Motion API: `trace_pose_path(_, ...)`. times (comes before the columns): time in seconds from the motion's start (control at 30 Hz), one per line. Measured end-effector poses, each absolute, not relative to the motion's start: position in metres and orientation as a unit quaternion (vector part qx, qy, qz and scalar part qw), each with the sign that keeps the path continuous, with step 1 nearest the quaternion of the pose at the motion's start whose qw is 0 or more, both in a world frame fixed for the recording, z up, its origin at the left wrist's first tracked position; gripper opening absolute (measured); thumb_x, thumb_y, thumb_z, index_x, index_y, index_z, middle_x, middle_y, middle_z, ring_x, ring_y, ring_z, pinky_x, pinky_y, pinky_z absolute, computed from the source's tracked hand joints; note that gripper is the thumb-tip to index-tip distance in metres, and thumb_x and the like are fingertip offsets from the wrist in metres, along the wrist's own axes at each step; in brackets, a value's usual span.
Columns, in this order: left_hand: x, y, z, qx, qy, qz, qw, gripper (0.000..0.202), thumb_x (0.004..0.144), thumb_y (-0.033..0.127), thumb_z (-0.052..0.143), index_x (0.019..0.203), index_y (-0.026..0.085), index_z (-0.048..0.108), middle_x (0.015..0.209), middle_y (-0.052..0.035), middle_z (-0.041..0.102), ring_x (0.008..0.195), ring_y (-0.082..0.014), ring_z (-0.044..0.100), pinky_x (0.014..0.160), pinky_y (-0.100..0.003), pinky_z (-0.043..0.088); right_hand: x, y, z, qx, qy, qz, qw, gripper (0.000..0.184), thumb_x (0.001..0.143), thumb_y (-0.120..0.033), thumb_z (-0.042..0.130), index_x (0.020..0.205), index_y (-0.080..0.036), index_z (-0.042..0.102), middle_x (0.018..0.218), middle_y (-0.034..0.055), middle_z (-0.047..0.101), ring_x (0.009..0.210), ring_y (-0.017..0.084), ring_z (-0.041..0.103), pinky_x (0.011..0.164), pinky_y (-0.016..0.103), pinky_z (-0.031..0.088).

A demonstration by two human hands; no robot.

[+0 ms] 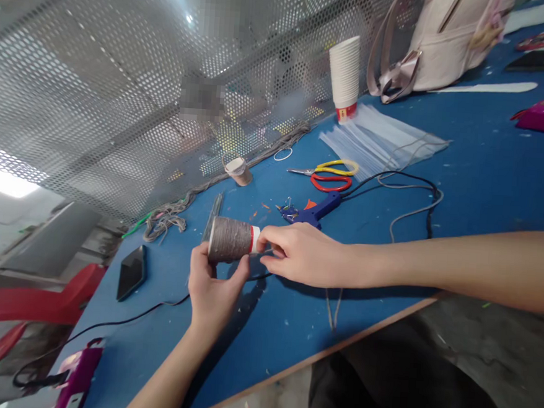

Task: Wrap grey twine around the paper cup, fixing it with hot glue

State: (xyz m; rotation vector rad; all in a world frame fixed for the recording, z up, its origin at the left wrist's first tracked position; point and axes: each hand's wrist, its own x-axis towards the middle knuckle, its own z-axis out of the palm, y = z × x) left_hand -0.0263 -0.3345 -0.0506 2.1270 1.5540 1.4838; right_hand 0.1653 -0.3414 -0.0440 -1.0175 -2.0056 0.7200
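My left hand [214,287] holds a paper cup [230,240] lying sideways, its thumb and fingers around the wider end. Grey yarn covers most of the cup, leaving a red band and a white strip bare at the narrower end. At that end my right hand [297,249] is closed, its fingertips pinched on the grey yarn, though the strand is mostly hidden there. A loop of yarn [332,311] hangs below the right wrist. Just behind the hands lie a blue glue gun [315,212] and scissors [332,174] with yellow and red handles.
Behind are a small cup [239,171], grey yarn bundles [169,215], clear glue sticks [379,140], a paper cup stack [345,72] and a pale backpack [444,42]. A phone [132,272] and purple power strip [78,377] lie left. Perforated metal panel [169,79] borders the table.
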Motion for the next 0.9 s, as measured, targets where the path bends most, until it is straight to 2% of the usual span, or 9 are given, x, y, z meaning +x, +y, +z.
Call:
trace_pose_path(0.13, -0.025, -0.337, -0.050, 0.691, 0.538, 0.475, 0.090, 0.034, 0.060, 0.029, 0.074, 0.086, 0.021, 0.053, 0.074, 0.0039, 0.053, 0.065, -0.0113, 0.051, 0.061, -0.024, 0.044, 0.168, -0.339, -0.050, -0.367, -0.842, 0.153, 0.364, 0.014, 0.091, -0.019, 0.055, 0.090, -0.016, 0.068, 0.091, 0.0068, 0.071, 0.077, 0.016, 0.062, 0.063, 0.026, 0.034)
trace_pose_path(0.3, -0.023, -0.340, -0.049, 0.679, 0.545, 0.469, 0.149, 0.034, 0.060, 0.030, 0.074, 0.085, 0.020, 0.054, 0.072, 0.0031, 0.056, 0.063, -0.0118, 0.051, 0.060, -0.025, 0.043, 0.169, -0.336, -0.052, -0.365, -0.849, 0.102, 0.368, 0.018, 0.093, -0.022, 0.054, 0.087, -0.015, 0.069, 0.085, 0.0063, 0.072, 0.073, 0.015, 0.061, 0.060, 0.026, 0.031)
trace_pose_path(0.6, -0.018, -0.344, -0.044, 0.667, 0.553, 0.457, 0.201, 0.034, 0.059, 0.027, 0.073, 0.086, 0.020, 0.054, 0.073, 0.0029, 0.058, 0.065, -0.0112, 0.054, 0.060, -0.024, 0.045, 0.168, -0.335, -0.050, -0.388, -0.826, 0.130, 0.386, 0.010, 0.088, -0.019, 0.059, 0.083, -0.015, 0.067, 0.086, 0.0045, 0.073, 0.074, 0.014, 0.061, 0.060, 0.026, 0.029)
trace_pose_path(0.9, -0.019, -0.345, -0.044, 0.681, 0.543, 0.454, 0.187, 0.029, 0.061, 0.027, 0.072, 0.085, 0.021, 0.055, 0.072, 0.0030, 0.058, 0.063, -0.0114, 0.053, 0.058, -0.024, 0.044, 0.167, -0.335, -0.050, -0.394, -0.812, 0.134, 0.408, 0.009, 0.087, -0.020, 0.060, 0.080, -0.017, 0.065, 0.082, 0.0035, 0.072, 0.071, 0.014, 0.060, 0.061, 0.025, 0.029)
